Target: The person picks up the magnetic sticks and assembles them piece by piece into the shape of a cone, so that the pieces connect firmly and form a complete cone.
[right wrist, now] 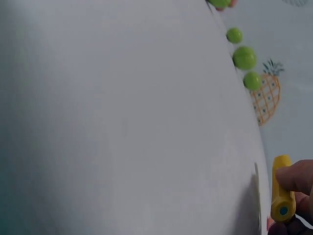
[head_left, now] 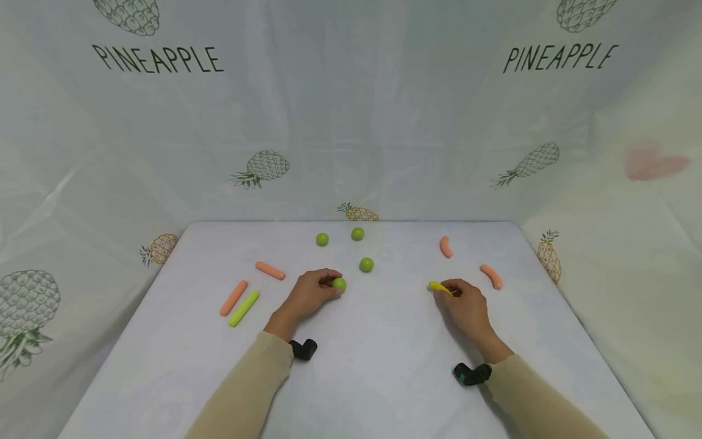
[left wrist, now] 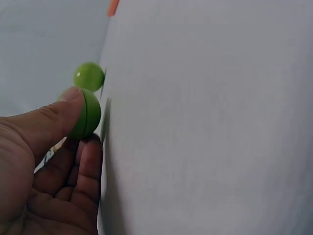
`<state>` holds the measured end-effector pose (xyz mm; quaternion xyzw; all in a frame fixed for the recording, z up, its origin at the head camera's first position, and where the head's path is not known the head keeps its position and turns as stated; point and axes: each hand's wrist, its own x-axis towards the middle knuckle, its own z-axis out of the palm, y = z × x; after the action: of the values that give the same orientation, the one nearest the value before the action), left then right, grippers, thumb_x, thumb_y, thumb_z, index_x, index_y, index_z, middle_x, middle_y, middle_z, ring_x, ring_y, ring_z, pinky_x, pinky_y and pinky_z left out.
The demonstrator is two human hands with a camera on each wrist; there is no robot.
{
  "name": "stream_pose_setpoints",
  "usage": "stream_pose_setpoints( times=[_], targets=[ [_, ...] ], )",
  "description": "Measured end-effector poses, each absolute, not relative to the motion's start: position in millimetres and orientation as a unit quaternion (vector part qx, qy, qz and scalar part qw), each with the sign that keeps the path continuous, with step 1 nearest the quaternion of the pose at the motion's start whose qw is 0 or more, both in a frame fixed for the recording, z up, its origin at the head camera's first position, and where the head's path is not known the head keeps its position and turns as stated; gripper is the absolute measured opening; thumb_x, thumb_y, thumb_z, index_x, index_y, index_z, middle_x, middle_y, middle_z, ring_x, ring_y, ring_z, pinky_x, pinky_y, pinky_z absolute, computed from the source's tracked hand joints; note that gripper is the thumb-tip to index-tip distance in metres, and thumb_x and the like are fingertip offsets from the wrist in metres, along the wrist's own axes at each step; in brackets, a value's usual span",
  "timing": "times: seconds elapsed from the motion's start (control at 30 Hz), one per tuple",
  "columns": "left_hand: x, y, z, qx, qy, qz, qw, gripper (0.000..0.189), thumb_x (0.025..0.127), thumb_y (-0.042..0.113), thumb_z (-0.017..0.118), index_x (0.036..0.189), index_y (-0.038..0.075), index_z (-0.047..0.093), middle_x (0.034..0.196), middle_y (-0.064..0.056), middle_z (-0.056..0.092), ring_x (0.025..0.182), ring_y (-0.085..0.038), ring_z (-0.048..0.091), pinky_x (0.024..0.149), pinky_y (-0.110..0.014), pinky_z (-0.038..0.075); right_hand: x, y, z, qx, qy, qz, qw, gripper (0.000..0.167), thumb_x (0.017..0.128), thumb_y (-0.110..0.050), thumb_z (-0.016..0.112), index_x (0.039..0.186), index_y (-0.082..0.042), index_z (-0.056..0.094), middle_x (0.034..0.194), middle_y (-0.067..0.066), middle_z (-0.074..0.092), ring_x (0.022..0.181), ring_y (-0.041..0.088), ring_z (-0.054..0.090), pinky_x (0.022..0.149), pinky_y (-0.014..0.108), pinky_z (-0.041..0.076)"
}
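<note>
In the head view, my left hand point(head_left: 310, 296) pinches a small green ball point(head_left: 339, 285) between thumb and fingers, close over the white table point(head_left: 378, 366). The left wrist view shows a seam line around this ball point(left wrist: 92, 115), with the thumb across it and a second green ball point(left wrist: 89, 76) behind. Over to the right, my right hand point(head_left: 467, 306) pinches a short yellow piece point(head_left: 439, 286), its tip pointing left. The right wrist view shows the yellow piece point(right wrist: 281, 191) with a round, blue-green centre in its near end. Fingers hide part of it.
Three more green balls point(head_left: 366, 264) lie beyond the left hand. Two orange sticks point(head_left: 234, 298) and a lime-green stick point(head_left: 244, 308) lie on the left. Two curved orange pieces point(head_left: 490, 277) lie near the right hand. A pineapple-printed cloth point(head_left: 384, 122) hangs behind the table.
</note>
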<state>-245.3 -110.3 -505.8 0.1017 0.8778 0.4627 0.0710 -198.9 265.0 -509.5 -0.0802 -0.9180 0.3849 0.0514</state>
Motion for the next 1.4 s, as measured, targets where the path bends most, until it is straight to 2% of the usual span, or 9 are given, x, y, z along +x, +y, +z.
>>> stream_pose_setpoints(
  times=[0.27, 0.63, 1.07, 1.27, 1.4],
  targets=[
    [-236.5, -87.6, -507.2, 0.151, 0.875, 0.451, 0.086, 0.036, 0.093, 0.016, 0.083, 0.128, 0.016, 0.075, 0.109, 0.002, 0.073, 0.098, -0.012, 0.066, 0.09, -0.034, 0.056, -196.3, 225.0, -507.9, -0.055, -0.91, 0.408, 0.044, 0.024, 0.098, -0.019, 0.073, 0.118, -0.006, 0.075, 0.108, 0.012, 0.074, 0.092, 0.025, 0.06, 0.077, 0.033, 0.047],
    [-228.5, -62.1, -508.3, 0.186, 0.863, 0.459, 0.097, 0.036, 0.092, 0.016, 0.083, 0.127, 0.016, 0.075, 0.111, 0.002, 0.074, 0.097, -0.01, 0.066, 0.088, -0.03, 0.056, -192.2, 178.0, -510.5, -0.029, -0.91, 0.412, 0.033, 0.017, 0.093, -0.016, 0.079, 0.109, -0.008, 0.078, 0.093, 0.005, 0.07, 0.086, 0.021, 0.057, 0.078, 0.034, 0.045],
    [-227.3, -50.3, -511.2, 0.21, 0.858, 0.461, 0.09, 0.038, 0.091, 0.015, 0.084, 0.128, 0.017, 0.076, 0.116, 0.002, 0.075, 0.097, -0.009, 0.067, 0.087, -0.026, 0.055, -187.0, 161.5, -510.9, -0.008, -0.921, 0.386, 0.044, 0.018, 0.091, -0.02, 0.082, 0.104, -0.008, 0.077, 0.089, 0.003, 0.071, 0.082, 0.018, 0.058, 0.076, 0.034, 0.047],
    [-227.4, -49.9, -511.1, 0.21, 0.853, 0.469, 0.094, 0.033, 0.092, 0.012, 0.082, 0.124, 0.015, 0.074, 0.112, 0.001, 0.075, 0.099, -0.011, 0.069, 0.088, -0.028, 0.057, -183.4, 160.4, -509.7, -0.004, -0.925, 0.379, 0.025, 0.017, 0.092, -0.021, 0.081, 0.103, -0.008, 0.078, 0.085, -0.001, 0.072, 0.078, 0.014, 0.059, 0.073, 0.032, 0.048],
    [-227.3, -50.3, -512.2, 0.21, 0.857, 0.463, 0.089, 0.034, 0.093, 0.01, 0.081, 0.125, 0.018, 0.075, 0.115, 0.002, 0.07, 0.101, -0.011, 0.066, 0.089, -0.027, 0.055, -178.6, 159.3, -507.0, -0.003, -0.923, 0.385, 0.008, 0.014, 0.095, -0.021, 0.076, 0.102, -0.009, 0.079, 0.083, -0.003, 0.072, 0.075, 0.012, 0.059, 0.069, 0.03, 0.048]
  ],
)
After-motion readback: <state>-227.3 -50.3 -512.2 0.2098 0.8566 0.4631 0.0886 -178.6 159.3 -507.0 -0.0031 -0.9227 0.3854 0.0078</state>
